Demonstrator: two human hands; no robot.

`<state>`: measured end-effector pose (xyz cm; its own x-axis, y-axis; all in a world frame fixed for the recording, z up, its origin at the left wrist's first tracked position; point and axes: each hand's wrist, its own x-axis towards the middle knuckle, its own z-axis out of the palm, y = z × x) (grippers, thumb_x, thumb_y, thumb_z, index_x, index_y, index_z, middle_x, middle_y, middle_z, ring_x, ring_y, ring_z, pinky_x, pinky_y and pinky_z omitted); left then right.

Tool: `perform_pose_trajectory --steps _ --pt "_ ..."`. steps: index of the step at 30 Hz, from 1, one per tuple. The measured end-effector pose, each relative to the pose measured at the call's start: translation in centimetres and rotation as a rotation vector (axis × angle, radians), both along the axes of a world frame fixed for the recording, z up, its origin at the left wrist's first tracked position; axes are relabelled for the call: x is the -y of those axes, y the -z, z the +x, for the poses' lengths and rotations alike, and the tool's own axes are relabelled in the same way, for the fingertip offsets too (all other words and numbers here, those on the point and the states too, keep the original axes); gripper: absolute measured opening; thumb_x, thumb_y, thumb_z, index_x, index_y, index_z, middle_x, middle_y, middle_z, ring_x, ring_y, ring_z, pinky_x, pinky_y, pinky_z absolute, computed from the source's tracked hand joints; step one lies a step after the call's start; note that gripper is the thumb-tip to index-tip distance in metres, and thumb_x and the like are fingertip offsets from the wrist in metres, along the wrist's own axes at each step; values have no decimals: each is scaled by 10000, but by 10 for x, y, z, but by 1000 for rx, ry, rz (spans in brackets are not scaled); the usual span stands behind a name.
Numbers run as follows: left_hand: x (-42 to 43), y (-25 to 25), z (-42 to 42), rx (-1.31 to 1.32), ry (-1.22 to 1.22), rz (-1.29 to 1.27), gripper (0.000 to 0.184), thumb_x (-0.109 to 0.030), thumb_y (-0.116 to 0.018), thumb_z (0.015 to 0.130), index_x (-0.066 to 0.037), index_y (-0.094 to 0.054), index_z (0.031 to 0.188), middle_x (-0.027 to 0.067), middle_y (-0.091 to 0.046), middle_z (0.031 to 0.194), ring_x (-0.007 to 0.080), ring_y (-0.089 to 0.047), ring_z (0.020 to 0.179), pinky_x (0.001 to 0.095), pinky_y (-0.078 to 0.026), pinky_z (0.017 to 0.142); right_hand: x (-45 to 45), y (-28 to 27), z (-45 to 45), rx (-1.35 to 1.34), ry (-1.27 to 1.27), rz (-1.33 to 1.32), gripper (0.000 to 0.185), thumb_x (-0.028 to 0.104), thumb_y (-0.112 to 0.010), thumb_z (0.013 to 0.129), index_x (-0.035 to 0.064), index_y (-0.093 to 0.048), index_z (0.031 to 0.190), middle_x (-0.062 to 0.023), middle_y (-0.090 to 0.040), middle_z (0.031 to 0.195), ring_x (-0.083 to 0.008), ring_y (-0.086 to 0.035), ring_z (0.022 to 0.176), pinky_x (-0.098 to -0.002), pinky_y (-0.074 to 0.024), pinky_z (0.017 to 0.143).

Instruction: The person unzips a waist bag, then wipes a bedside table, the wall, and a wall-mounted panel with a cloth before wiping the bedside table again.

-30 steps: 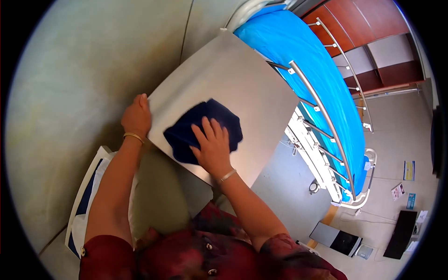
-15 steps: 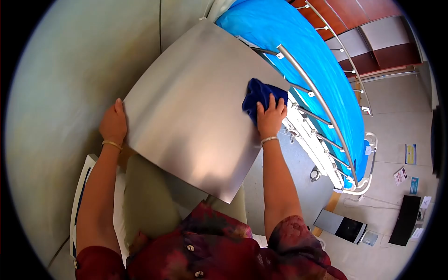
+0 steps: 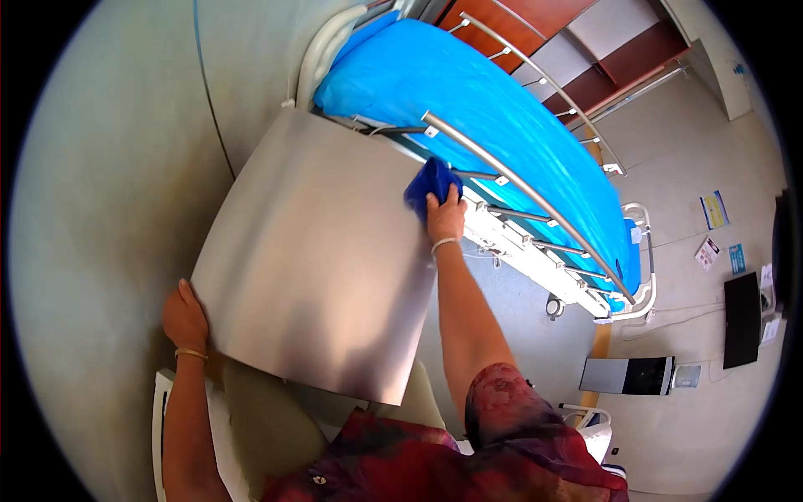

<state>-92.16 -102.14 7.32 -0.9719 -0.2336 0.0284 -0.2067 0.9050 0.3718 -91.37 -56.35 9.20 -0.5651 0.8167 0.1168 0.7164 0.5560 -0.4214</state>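
My right hand [image 3: 447, 216] presses a dark blue cloth [image 3: 432, 186] near the right edge of a brushed-metal tabletop [image 3: 318, 243]; its fingers lie over the cloth. At the left edge of the tabletop, my left hand [image 3: 186, 316] holds on, thumb at the top and the other fingers partly hidden. The metal surface is smooth and shiny, with dark reflections toward its near side. My legs show just below its near edge.
A bed with a blue cover [image 3: 468, 100] and a metal side rail [image 3: 527, 201] stands along the right. To the left rises a plain wall [image 3: 109, 192]. A grey-and-black appliance [image 3: 627, 376] and a dark screen [image 3: 742, 320] are farther right.
The view has shifted, so the tabletop and bed sit farther left. My right hand and the cloth have moved along the right side toward the far edge. My left hand remains at the left edge.
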Motion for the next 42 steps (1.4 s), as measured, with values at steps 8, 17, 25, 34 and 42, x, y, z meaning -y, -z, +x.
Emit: perform_pose_trajectory --steps 8,17,25,34,42 --pt "-3 -5 -1 -11 25 69 528 -379 -289 937 19 -623 842 216 -608 793 406 -563 729 457 -440 633 83 4 105 -68 -79 -105 683 379 -620 774 147 -310 1337 -268 -334 1278 -432 -433 1089 -441 -395 904" --pt "2 -5 7 -49 126 48 421 -314 -342 929 22 -594 903 229 -594 890 391 -555 808 455 -438 695 174 -6 221 -45 -268 -73 691 349 -636 764 104 -316 1325 -331 -249 1314 -480 -354 1129 -464 -367 929" --pt "-52 5 96 -451 614 102 412 -192 -489 853 35 -432 1193 249 -352 1290 409 -282 1229 487 -213 1032 208 -22 250 -85 -581 245 548 291 -673 706 70 -487 1171 -236 -377 1261 -415 -366 1155 -504 -340 923" --pt "-92 -40 188 -295 939 549 350 -200 -425 886 47 -473 1128 233 -436 1213 393 -391 1138 447 -295 974 248 -1 190 -151 -917 115 409 300 -562 741 59 -582 1072 -201 -412 1271 -385 -369 1174 -494 -289 967" --pt "-126 -62 185 -259 877 -99 514 -352 -539 822 -33 -441 1212 187 -396 1274 413 -316 1196 584 -283 927 172 -22 200 -687 -380 -147 185 95 -522 743 37 -620 889 -142 -601 891 -315 -546 880 -393 -430 825"
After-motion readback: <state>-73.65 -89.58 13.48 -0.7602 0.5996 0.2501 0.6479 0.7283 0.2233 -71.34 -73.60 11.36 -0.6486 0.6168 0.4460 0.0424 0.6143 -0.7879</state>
